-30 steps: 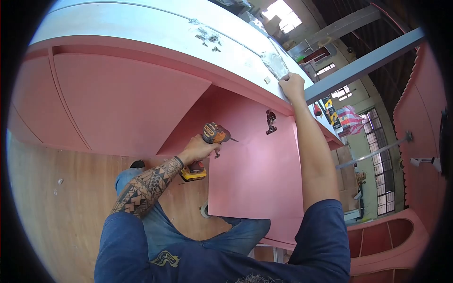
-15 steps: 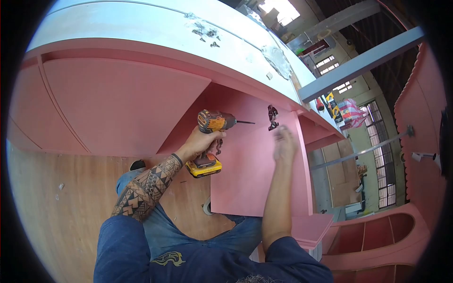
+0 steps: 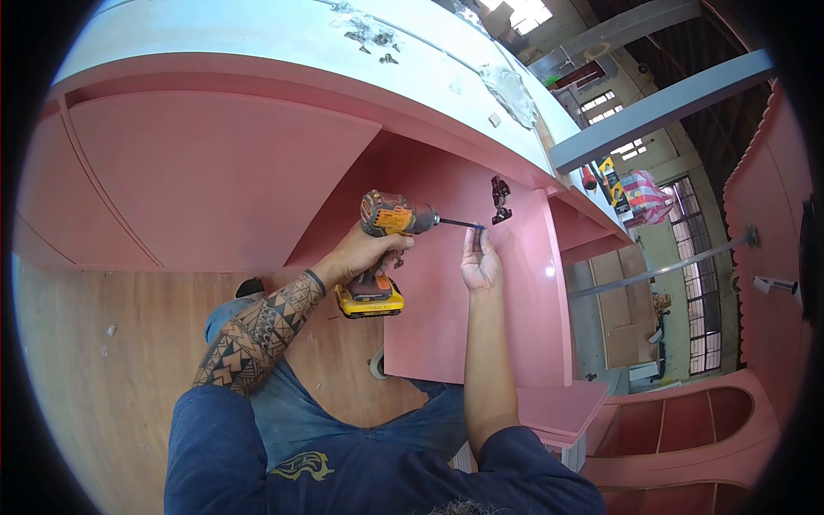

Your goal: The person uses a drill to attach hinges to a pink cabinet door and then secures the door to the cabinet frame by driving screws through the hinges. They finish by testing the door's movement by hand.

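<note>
My left hand (image 3: 367,251) is wrapped round the grip of a yellow and black cordless drill (image 3: 396,215), its long dark bit pointing right. At the bit's tip, the fingers of my right hand (image 3: 481,262) pinch a small dark piece, too small to make out. Just beyond those fingertips, a dark metal cabinet hinge (image 3: 500,202) sits on the pink panel (image 3: 438,326). Another dark metal piece, partly hidden, shows beside the drill's grip.
A pink cabinet (image 3: 215,172) with a white top (image 3: 257,30) stands in front of me. Several hinges (image 3: 371,39) and crumpled plastic (image 3: 508,93) lie on that top. A grey bar (image 3: 661,112) crosses at upper right. Wooden floor (image 3: 129,360) spreads at lower left.
My right hand has moved left from beside the hinge to the tip of the drill bit, its fingers now pinched there. The drill has stayed nearly in place in my left hand.
</note>
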### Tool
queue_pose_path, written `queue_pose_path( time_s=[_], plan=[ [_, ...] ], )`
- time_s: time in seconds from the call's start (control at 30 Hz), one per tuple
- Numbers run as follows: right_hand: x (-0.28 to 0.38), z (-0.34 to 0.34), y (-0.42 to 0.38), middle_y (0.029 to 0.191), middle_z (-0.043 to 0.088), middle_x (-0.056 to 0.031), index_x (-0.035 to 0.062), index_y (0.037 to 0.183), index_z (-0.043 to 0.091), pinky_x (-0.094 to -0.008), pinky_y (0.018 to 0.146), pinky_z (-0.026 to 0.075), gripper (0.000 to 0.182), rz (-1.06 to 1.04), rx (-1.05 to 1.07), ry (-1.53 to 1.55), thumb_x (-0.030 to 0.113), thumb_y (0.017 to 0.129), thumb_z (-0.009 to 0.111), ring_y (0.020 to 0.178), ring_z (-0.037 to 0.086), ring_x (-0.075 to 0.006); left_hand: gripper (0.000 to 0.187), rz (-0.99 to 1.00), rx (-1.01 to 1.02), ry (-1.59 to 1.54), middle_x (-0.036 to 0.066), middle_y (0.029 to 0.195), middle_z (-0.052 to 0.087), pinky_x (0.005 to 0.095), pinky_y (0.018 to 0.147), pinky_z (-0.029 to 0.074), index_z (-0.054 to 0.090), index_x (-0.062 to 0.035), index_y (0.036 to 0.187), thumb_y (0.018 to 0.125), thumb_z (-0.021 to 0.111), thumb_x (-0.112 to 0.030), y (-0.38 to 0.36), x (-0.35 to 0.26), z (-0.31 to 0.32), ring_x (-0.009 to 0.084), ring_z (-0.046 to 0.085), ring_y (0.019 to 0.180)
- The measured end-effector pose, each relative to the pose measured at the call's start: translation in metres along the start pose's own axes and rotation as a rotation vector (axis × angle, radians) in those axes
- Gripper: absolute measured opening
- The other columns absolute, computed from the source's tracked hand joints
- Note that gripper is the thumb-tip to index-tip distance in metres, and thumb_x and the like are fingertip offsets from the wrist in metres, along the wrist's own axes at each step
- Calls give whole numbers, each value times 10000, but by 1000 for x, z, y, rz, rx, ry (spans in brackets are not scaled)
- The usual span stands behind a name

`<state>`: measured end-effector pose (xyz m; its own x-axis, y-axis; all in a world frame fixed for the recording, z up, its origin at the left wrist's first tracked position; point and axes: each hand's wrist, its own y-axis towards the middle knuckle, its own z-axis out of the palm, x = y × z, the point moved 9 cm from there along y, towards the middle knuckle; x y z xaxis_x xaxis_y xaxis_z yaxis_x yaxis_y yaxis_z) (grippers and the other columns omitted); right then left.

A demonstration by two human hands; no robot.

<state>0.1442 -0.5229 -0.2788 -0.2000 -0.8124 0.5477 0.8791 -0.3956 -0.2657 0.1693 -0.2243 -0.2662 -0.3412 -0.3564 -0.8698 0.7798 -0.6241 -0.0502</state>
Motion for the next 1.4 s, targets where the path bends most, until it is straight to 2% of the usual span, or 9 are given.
queue_pose_path(
  time_s=[0.13, 0.63, 0.7, 0.8, 0.9, 1.13, 1.3, 1.37, 1.4],
  plan=[
    [3, 2, 0, 1160, 729, -140, -44, 1164, 653, -403, 1063, 612, 161, -28, -17, -5, 37, 1025, 658, 1123, 718, -248, 274, -79, 38, 65, -33, 745, 579, 244, 532, 435, 662, -77, 1123, 943, 748, -265, -2, 6, -1, 66, 543, 597],
    [-31, 33, -31, 1081, 722, -114, -11, 1172, 632, -359, 972, 631, 192, 70, -156, -322, 115, 1036, 680, 1036, 715, -213, 210, -167, -64, -139, -21, 680, 585, 255, 470, 454, 662, -85, 1036, 951, 727, -266, -11, 35, -25, 74, 548, 522],
    [23, 38, -27, 1078, 696, -97, -6, 1229, 620, -306, 828, 600, 269, -338, -222, -983, 150, 1028, 709, 955, 683, -171, 203, -204, -128, -209, -23, 659, 578, 256, 459, 450, 661, -89, 1025, 953, 726, -267, 0, 67, -40, 74, 540, 504],
    [62, 216, -110, 1061, 696, -80, -20, 1284, 643, -267, 743, 543, 326, -1176, 70, -1354, 176, 1031, 706, 921, 653, -132, 254, -247, -259, -243, -27, 618, 554, 268, 456, 445, 658, -80, 1020, 936, 745, -304, 24, 130, -72, 89, 526, 483],
    [81, 326, -116, 1211, 672, -152, -45, 1345, 621, -373, 897, 530, 401, -1630, 295, -1627, 243, 1067, 648, 1038, 651, -222, 296, -472, -419, -310, 6, 597, 564, 326, 432, 423, 681, -68, 874, 886, 782, -346, 37, 197, -99, 138, 504, 437],
    [55, 332, 21, 1700, 301, -222, -34, 1633, 297, -422, 1292, 165, 670, -1125, 737, -2041, 388, 1123, 406, 1582, 252, -339, 301, -427, -519, -484, 26, 566, 557, 336, 430, 427, 669, -67, 821, 890, 784, -337, 68, 323, -142, 153, 507, 433],
    [52, 334, 10, 1707, 288, -186, -7, 1647, 293, -414, 1279, 213, 646, -965, 709, -2031, 377, 1130, 339, 1577, 252, -311, 323, -465, -485, -611, 24, 585, 555, 339, 419, 411, 653, -66, 820, 900, 778, -353, 89, 390, -144, 156, 499, 434],
    [162, 321, 57, 1579, 464, -198, -19, 1565, 415, -430, 1195, 367, 769, -951, 691, -2260, 570, 1072, 453, 1460, 447, -334, 323, -478, -482, -668, 21, 592, 561, 344, 422, 414, 645, -83, 778, 901, 787, -345, 89, 400, -144, 154, 493, 433],
    [161, 317, 47, 1619, 413, -179, -25, 1598, 372, -435, 1227, 316, 706, -922, 743, -2225, 438, 1075, 478, 1486, 396, -308, 322, -479, -455, -649, 20, 600, 561, 340, 422, 408, 641, -86, 775, 903, 785, -345, 88, 393, -141, 152, 487, 435]
  ],
)
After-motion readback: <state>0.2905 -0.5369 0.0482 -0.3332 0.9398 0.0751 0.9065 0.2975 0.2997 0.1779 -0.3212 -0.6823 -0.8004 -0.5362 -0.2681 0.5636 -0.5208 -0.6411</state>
